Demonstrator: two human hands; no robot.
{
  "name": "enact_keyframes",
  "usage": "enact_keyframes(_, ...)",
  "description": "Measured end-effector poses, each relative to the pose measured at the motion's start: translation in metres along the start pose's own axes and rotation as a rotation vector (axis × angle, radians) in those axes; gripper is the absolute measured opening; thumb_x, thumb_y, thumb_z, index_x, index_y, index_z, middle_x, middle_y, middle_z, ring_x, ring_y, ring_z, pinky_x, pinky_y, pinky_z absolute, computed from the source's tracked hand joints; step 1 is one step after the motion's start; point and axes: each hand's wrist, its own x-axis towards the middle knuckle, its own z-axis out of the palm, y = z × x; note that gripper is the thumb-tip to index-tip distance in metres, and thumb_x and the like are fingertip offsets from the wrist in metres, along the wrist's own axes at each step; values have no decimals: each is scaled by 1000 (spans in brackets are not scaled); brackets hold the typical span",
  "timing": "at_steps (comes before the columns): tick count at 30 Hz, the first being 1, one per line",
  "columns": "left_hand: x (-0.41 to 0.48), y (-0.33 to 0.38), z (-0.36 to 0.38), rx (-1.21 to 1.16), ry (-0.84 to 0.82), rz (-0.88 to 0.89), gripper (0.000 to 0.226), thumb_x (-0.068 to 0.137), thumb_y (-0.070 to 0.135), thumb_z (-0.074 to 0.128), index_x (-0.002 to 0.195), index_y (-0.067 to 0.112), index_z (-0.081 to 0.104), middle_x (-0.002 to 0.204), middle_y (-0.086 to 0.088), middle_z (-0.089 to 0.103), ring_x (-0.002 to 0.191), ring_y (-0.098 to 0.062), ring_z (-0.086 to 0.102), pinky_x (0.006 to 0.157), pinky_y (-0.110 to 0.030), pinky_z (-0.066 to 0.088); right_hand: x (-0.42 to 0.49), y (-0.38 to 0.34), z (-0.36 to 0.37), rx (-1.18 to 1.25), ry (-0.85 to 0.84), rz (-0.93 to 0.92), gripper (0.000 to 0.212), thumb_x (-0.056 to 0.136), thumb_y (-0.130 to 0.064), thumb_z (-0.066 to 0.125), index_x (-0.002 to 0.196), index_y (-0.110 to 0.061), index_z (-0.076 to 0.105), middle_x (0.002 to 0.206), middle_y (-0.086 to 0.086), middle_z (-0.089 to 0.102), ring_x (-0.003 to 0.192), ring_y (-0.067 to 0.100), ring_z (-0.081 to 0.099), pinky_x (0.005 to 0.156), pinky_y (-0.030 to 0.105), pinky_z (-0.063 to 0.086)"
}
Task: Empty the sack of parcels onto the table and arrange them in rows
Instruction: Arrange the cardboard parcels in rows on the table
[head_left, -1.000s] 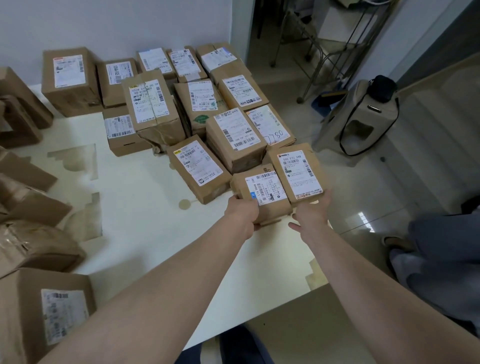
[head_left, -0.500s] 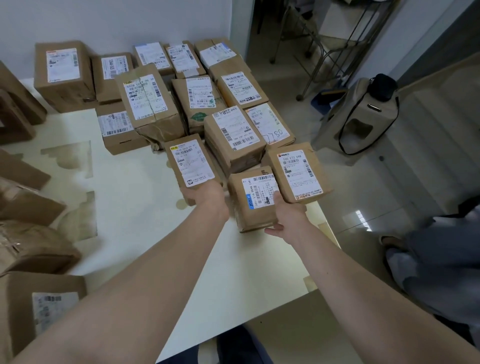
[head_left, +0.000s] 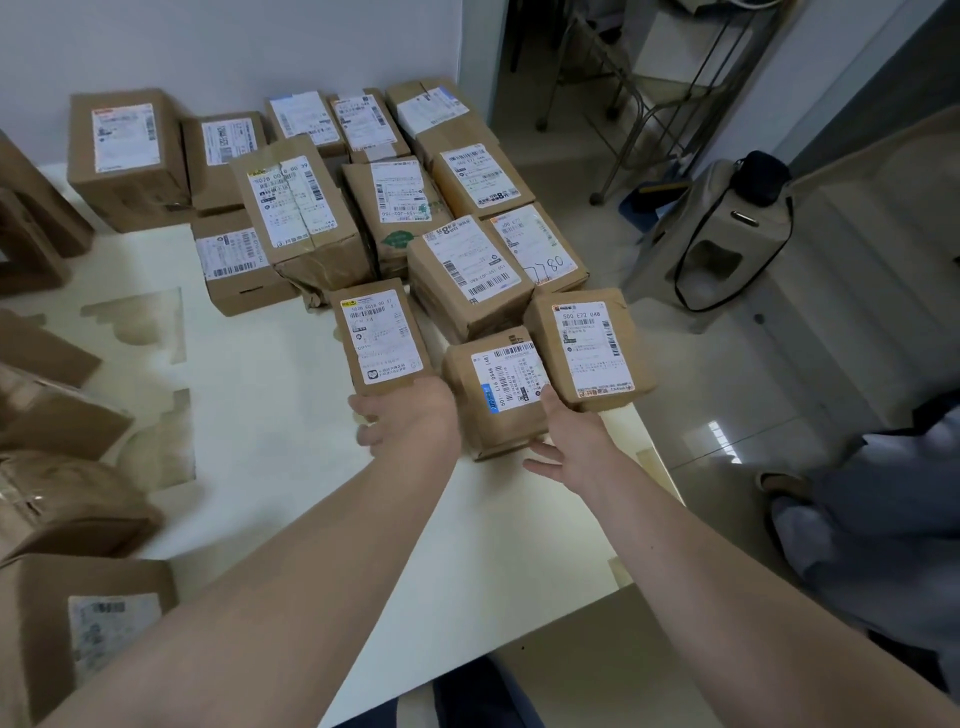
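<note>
Several brown parcels with white labels lie in rows on the white table (head_left: 270, 415), from the back wall toward me. My left hand (head_left: 408, 418) grips the near end of a long parcel (head_left: 382, 338) at the front of the middle row. My right hand (head_left: 569, 439) holds the parcel with a blue sticker (head_left: 498, 395), thumb on its top and fingers along its near side. Another labelled parcel (head_left: 592, 348) lies right beside it at the table's right edge. No sack is in view.
Several loose brown parcels (head_left: 62, 499) lie along the table's left side. On the floor to the right stand a beige stool with a black cable (head_left: 717, 244) and a metal rack (head_left: 670, 93). A person's clothed legs (head_left: 872, 514) are at the right.
My left hand left the blue-sticker parcel and took the long parcel to its left, turning it straighter. My right hand moved from the rightmost parcel onto the blue-sticker parcel.
</note>
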Motion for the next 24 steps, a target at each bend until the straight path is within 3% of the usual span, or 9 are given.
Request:
enact_keyframes(3, -21, 9, 0, 352, 116, 364, 70, 87, 28, 57, 148, 26, 24, 151, -8, 22, 137, -29, 27, 111, -41, 29, -1, -7, -4, -77, 236, -5, 87, 82, -62, 66, 143, -9, 33, 135, 11, 43, 105, 29, 50, 81, 49, 59)
enact_keyframes(6, -35, 15, 6, 585, -88, 787, 61, 83, 30, 64, 139, 33, 42, 151, -4, 25, 140, -28, 23, 114, -44, 27, 4, -19, -17, -184, 439, -105, 91, 85, -56, 65, 146, -3, 23, 144, 19, 26, 109, 37, 48, 90, 52, 54)
enact_keyframes(8, -42, 15, 13, 812, -271, 1020, 66, 79, 35, 68, 139, 37, 42, 155, -3, 18, 145, -28, 10, 119, -49, 11, 10, -26, -27, -159, 460, -186, 90, 85, -50, 69, 148, -8, 20, 146, 18, 23, 113, 42, 49, 92, 55, 52)
enact_keyframes(10, -47, 16, 25, 1003, -401, 1191, 69, 82, 40, 67, 143, 38, 37, 160, 1, 7, 148, -27, -6, 118, -55, -4, 14, -29, -33, -132, 420, -264, 84, 87, -43, 70, 149, -16, 20, 150, 13, 24, 102, 35, 48, 87, 55, 54)
enact_keyframes(13, -47, 20, 42, 1151, -436, 1218, 58, 90, 48, 56, 144, 35, 41, 162, 2, 1, 148, -26, -15, 115, -60, -11, 19, -30, -37, -148, 338, -325, 79, 92, -28, 67, 154, -27, 17, 154, 4, 26, 100, 26, 47, 77, 51, 59)
enact_keyframes(19, -35, 18, 42, 1328, -268, 1126, 66, 95, 51, 41, 151, 20, 27, 162, 3, -11, 148, -24, -16, 114, -65, -4, 24, -37, -42, -129, 205, -329, 80, 92, -10, 63, 152, -35, 17, 153, -1, 24, 109, 24, 52, 75, 45, 60)
enact_keyframes(21, -33, 17, 38, 1315, -253, 1097, 71, 95, 51, 42, 153, 18, 20, 161, 4, -15, 148, -25, -18, 116, -63, 1, 25, -38, -41, -135, 194, -327, 81, 90, -9, 64, 151, -34, 18, 151, 0, 28, 107, 23, 56, 77, 45, 60)
enact_keyframes(24, -33, 21, 32, 1266, -402, 1060, 94, 82, 65, 56, 155, 27, 11, 159, 1, -24, 144, -28, -29, 117, -61, 5, 26, -35, -40, -122, 172, -335, 85, 84, -11, 68, 148, -39, 19, 147, 0, 38, 99, 22, 64, 81, 43, 60)
